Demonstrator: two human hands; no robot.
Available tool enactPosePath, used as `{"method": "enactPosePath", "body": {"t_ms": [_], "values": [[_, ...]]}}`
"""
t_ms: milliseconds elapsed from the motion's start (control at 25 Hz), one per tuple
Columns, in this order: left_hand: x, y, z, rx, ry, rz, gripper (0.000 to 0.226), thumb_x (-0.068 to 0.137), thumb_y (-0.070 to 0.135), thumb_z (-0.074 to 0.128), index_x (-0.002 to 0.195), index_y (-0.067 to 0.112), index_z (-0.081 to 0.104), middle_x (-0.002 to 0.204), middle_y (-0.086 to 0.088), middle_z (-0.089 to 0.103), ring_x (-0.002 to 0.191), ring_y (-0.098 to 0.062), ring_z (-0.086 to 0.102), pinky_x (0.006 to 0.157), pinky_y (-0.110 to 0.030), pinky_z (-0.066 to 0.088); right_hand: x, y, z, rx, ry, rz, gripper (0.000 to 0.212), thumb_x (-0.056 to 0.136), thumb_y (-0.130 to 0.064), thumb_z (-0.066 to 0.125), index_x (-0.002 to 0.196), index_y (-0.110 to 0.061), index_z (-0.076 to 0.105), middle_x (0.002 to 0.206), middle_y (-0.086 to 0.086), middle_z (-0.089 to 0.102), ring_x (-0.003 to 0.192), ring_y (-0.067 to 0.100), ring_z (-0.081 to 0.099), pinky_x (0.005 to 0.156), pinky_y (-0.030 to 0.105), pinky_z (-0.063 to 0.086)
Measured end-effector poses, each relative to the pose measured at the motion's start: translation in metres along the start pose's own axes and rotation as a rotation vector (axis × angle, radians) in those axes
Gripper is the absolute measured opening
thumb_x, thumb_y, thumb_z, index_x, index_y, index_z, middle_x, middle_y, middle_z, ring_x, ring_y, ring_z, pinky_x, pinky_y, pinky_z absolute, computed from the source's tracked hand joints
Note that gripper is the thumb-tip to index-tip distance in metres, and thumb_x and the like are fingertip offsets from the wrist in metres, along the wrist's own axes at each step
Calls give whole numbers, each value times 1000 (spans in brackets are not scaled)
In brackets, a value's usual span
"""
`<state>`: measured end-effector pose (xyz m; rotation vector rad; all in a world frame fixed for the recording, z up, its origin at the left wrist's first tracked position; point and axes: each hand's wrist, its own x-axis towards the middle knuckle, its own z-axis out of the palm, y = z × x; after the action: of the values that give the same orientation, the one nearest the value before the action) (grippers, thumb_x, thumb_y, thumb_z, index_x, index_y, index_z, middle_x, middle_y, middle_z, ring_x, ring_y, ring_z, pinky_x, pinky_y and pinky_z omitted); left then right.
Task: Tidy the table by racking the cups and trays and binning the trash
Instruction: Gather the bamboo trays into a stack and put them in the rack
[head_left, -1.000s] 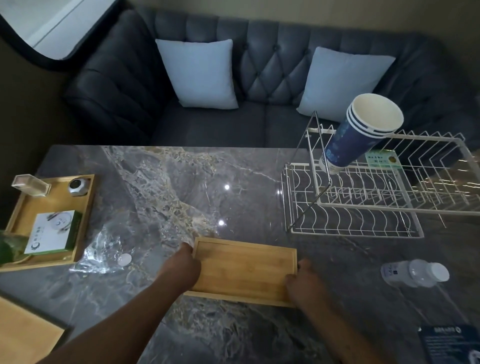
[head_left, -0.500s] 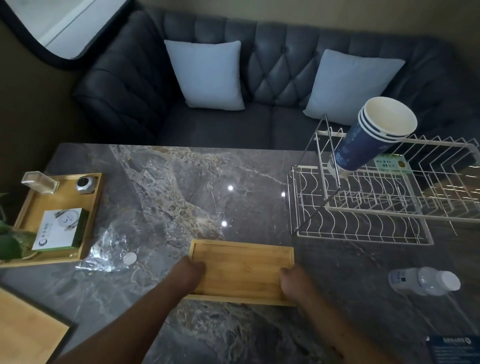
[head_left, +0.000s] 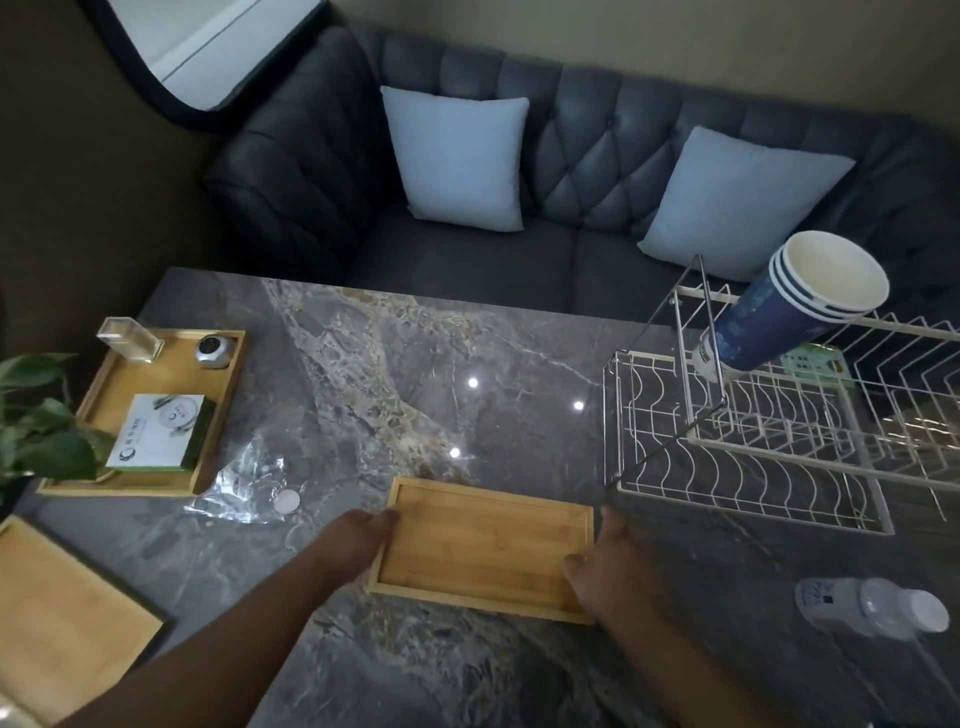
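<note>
Shifted slightly toward the wire dish rack (head_left: 748, 467) since before — bamboo tray (head_left: 483, 545) on the counter (head_left: 363, 395), left hand (head_left: 358, 538) and right hand (head_left: 608, 569) fingers clasping its ends — probably next lifted, tipped upright, slotted in.

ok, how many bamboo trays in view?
3. An empty tray at centre front, gripped at its ends by the left hand and right hand; a loaded tray at far left; a third cut off at the bottom-left corner.
</note>
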<state>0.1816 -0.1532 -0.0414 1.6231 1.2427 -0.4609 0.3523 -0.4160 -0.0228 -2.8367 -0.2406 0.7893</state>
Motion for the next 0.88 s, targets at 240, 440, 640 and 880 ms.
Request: {"method": "enactPosePath", "body": {"t_ms": [240,440,640,880], "values": [[-5,-20,-30,262,43,-13,37,101,40,51,94,8,69,110,-19,74,101,-34,70,81,-34,54,-18,-53,-22,-112,-117,-376,15,88,-33,58,100,-25,63,103,-2,68,92,18,63,81,31,52],[-10,-59,-66,574,104,52,49,94,54,52,124,17,64,127,-7,68,115,-26,64,95,-35,49,-26,-123,-24,-505,-531,-581,52,93,-49,56,135,-20,52,138,3,57,122,23,56,95,32,45],[-10,-124,-113,419,399,-194,62,83,55,57,128,13,53,131,-12,63,117,-33,64,93,-39,51,-42,-193,-4,-542,-520,-689,47,94,-44,55,134,-20,54,137,7,58,120,27,57,88,35,46],[-17,-190,-134,266,387,-268,63,88,57,50,129,10,58,125,-17,62,114,-35,63,86,-38,50,-71,-260,46,-583,-481,-833,31,88,-43,59,113,-25,62,113,4,66,97,25,62,78,35,51]]}}
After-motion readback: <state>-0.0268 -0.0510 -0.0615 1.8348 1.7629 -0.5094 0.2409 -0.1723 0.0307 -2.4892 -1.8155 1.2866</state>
